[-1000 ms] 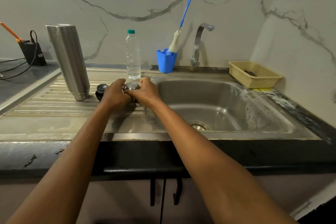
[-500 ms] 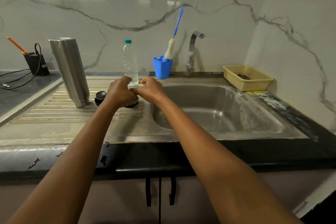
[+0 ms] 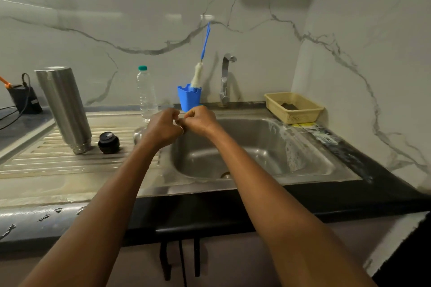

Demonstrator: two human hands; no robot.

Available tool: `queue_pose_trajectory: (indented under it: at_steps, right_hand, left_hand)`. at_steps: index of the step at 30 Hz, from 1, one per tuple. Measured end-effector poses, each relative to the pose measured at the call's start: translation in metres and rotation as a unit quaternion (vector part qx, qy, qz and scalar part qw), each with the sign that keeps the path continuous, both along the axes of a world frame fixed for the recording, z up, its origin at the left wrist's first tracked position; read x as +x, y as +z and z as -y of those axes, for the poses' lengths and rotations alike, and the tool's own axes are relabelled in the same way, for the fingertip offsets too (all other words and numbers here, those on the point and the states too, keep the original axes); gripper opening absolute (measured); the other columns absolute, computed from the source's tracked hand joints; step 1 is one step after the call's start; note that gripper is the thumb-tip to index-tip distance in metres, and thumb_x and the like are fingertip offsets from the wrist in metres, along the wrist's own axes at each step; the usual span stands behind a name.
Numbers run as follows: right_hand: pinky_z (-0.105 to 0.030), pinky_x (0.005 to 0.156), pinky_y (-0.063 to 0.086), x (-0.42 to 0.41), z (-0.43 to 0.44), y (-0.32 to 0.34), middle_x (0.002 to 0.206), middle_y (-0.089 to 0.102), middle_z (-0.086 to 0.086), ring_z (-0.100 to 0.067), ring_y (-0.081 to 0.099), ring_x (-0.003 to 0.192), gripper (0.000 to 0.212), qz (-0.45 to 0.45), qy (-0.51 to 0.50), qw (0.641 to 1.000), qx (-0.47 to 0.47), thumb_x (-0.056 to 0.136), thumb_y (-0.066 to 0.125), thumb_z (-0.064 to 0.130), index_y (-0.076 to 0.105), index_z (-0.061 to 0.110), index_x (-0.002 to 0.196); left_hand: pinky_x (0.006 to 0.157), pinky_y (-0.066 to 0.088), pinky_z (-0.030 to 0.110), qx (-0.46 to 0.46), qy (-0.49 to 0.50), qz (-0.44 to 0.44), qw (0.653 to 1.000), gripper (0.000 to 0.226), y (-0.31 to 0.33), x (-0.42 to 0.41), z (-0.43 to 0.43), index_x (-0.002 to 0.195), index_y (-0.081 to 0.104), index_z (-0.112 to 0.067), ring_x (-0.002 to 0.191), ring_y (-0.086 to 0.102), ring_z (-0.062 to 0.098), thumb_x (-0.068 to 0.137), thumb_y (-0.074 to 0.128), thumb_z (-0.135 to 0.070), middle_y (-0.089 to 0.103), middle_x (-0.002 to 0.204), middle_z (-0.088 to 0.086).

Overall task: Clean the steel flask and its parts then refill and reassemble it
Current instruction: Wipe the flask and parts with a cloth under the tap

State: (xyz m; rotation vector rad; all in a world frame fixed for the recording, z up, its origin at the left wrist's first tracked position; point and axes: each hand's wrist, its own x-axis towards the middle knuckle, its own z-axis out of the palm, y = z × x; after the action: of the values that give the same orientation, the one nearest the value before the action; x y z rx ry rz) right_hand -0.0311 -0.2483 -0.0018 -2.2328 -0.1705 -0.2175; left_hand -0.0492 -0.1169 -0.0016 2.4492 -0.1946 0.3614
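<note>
The steel flask body (image 3: pixel 64 107) stands upside down on the drainboard (image 3: pixel 46 158) at the left. Its black stopper (image 3: pixel 109 142) sits beside it. A steel cap (image 3: pixel 138 135) rests on the drainboard, mostly hidden behind my left hand (image 3: pixel 163 130). My right hand (image 3: pixel 200 121) is level with the left one, above the sink's left edge. Both hands have curled fingers and their fingertips meet, pinching something small that I cannot make out. A clear water bottle (image 3: pixel 146 93) with a green top stands behind my left hand.
A blue holder (image 3: pixel 189 98) with a bottle brush (image 3: pixel 198 74) stands by the tap (image 3: pixel 225 81). The sink basin (image 3: pixel 245 154) lies under my right forearm. A yellow basket (image 3: pixel 303 114) sits at the back right. A black device with cables (image 3: pixel 23 100) is at the far left.
Both hands have lifted off the steel cap on the drainboard and risen together toward the sink edge, fingertips still joined. The cap stayed on the drainboard.
</note>
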Motion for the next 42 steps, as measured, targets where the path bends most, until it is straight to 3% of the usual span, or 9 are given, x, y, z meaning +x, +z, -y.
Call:
queue_pose_trajectory:
  at_steps: [5,11,16,20,25,31,34,39,42]
  right_hand:
    - [-0.029,0.061,0.040,0.002,0.068,0.008,0.069,0.058,-0.005,-0.015,0.053,0.064,0.032,0.002,-0.051,0.999,-0.005,0.090,0.072,0.035,0.069,0.009,0.072]
    - [-0.031,0.059,0.036,0.019,0.166,0.017,0.053,0.046,0.000,-0.015,0.046,0.053,0.044,0.017,-0.144,0.989,-0.032,0.092,0.068,0.028,0.049,0.016,0.054]
    - [-0.029,0.055,0.040,0.047,0.248,0.021,0.065,0.055,-0.003,-0.018,0.052,0.064,0.031,0.016,-0.224,0.973,-0.055,0.089,0.065,0.016,0.052,0.016,0.060]
    - [-0.032,0.072,0.054,0.081,0.302,0.024,0.086,0.071,-0.006,-0.026,0.068,0.086,0.008,0.004,-0.259,0.957,-0.134,0.086,0.065,0.011,0.070,0.005,0.083]
    - [-0.039,0.091,0.056,0.118,0.347,0.019,0.101,0.075,-0.010,-0.028,0.069,0.101,0.021,-0.026,-0.247,0.943,-0.222,0.086,0.071,0.020,0.076,0.003,0.099]
    - [-0.034,0.069,0.050,0.151,0.363,-0.002,0.090,0.068,-0.008,-0.025,0.065,0.085,0.037,-0.088,-0.204,0.925,-0.310,0.082,0.079,0.041,0.065,0.007,0.086]
    - [-0.033,0.070,0.046,0.159,0.361,-0.006,0.094,0.061,-0.008,-0.026,0.058,0.085,0.041,-0.092,-0.200,0.912,-0.346,0.087,0.072,0.048,0.055,0.011,0.086]
    - [-0.033,0.067,0.045,0.154,0.353,0.000,0.081,0.055,-0.004,-0.025,0.059,0.080,0.038,-0.057,-0.231,0.906,-0.349,0.087,0.075,0.039,0.051,0.011,0.076]
    - [-0.028,0.055,0.037,0.149,0.354,0.014,0.072,0.050,-0.003,-0.022,0.055,0.070,0.035,-0.010,-0.265,0.923,-0.279,0.088,0.070,0.023,0.043,0.015,0.068]
  left_hand:
    - [0.089,0.043,0.033,-0.005,-0.051,-0.009,0.999,0.053,0.001,0.008,0.058,0.140,0.053,-0.010,0.117,0.059,0.027,0.093,0.069,-0.027,0.063,0.132,0.007]
    - [0.099,0.042,0.033,0.003,-0.123,-0.012,0.992,0.056,0.004,0.028,0.149,0.146,0.047,-0.010,0.127,0.055,0.026,0.096,0.066,-0.027,0.061,0.138,0.008]
    - [0.107,0.039,0.035,0.030,-0.192,-0.011,0.981,0.056,-0.004,0.057,0.221,0.149,0.044,-0.009,0.131,0.054,0.029,0.098,0.062,-0.023,0.057,0.143,0.012]
    - [0.115,0.030,0.034,0.055,-0.234,0.015,0.971,0.055,-0.006,0.081,0.277,0.152,0.043,-0.009,0.143,0.041,0.029,0.099,0.057,-0.015,0.047,0.154,0.012]
    - [0.107,0.037,0.037,0.068,-0.250,0.021,0.966,0.040,-0.007,0.113,0.322,0.141,0.053,-0.006,0.135,0.047,0.032,0.102,0.047,-0.012,0.054,0.146,0.014]
    - [0.088,0.045,0.035,0.058,-0.245,0.018,0.968,0.032,-0.021,0.145,0.342,0.123,0.067,-0.006,0.113,0.060,0.032,0.099,0.046,-0.010,0.067,0.125,0.015]
    - [0.091,0.044,0.034,0.032,-0.236,0.038,0.971,0.032,-0.025,0.150,0.342,0.125,0.066,-0.006,0.116,0.059,0.031,0.101,0.046,-0.012,0.066,0.128,0.014]
    - [0.102,0.042,0.034,0.006,-0.225,0.042,0.973,0.035,-0.023,0.148,0.338,0.135,0.062,-0.006,0.126,0.055,0.030,0.102,0.048,-0.011,0.062,0.137,0.014]
    - [0.095,0.042,0.029,-0.016,-0.215,0.045,0.976,0.038,-0.016,0.142,0.330,0.136,0.061,-0.006,0.122,0.059,0.029,0.099,0.051,-0.006,0.063,0.135,0.013]
